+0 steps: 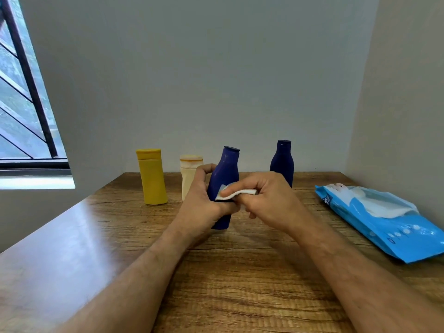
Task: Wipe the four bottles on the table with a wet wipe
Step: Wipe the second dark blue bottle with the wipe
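Gripping blue bottle (224, 179) near-upright, cap up, left hand (200, 203), right hand (269, 200) pinching wet wipe (234, 194) against it

A barred window (24, 97) sits in the grey wall (192, 68) at the far left.

Four bottles (152, 179) in row on table (240, 272); wipes pack (384, 219) right

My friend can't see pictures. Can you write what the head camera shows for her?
A left hand holds a dark blue bottle while the right hand rubs it with a white wipe. A yellow bottle, a cream bottle, another blue bottle and a blue wipe pack sit on the wooden table.
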{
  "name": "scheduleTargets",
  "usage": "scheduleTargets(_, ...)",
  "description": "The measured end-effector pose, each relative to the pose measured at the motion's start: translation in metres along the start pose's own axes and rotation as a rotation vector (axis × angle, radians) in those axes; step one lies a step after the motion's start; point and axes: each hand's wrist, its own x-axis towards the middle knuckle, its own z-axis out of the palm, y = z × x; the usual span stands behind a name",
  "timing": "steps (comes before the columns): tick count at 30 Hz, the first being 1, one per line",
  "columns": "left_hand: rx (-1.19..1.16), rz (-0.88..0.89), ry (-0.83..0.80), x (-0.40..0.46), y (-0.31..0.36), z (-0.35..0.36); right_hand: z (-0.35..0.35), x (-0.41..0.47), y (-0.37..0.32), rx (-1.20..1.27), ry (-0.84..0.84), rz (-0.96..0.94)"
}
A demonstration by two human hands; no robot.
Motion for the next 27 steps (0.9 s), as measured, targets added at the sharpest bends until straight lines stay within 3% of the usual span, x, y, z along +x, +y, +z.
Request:
scheduleTargets(7,0.072,-0.034,0.009,0.002,-0.005,0.000,-0.005,0.005,0.006,0.007,0.312,-0.185)
scheduleTargets(10,0.130,-0.001,-0.060,0.001,-0.008,0.002,-0.003,0.003,0.005,-0.139,0.288,-0.260)
scheduleTargets(15,0.191,0.060,-0.096,0.000,-0.011,0.003,0.000,0.002,0.005,-0.263,0.043,-0.206)
scheduleTargets(17,0.239,0.083,-0.106,-0.001,-0.009,0.003,0.000,0.001,0.005,-0.318,0.087,-0.227)
scheduleTargets(22,0.404,0.109,-0.097,-0.005,-0.002,0.005,-0.008,0.006,0.008,-0.263,0.398,-0.242)
scheduleTargets(24,0.432,0.118,-0.073,-0.005,-0.003,0.006,-0.007,0.005,0.009,-0.262,0.394,-0.249)
scheduleTargets(27,0.471,0.152,-0.010,-0.004,-0.008,0.003,-0.002,0.004,0.007,-0.267,0.220,-0.259)
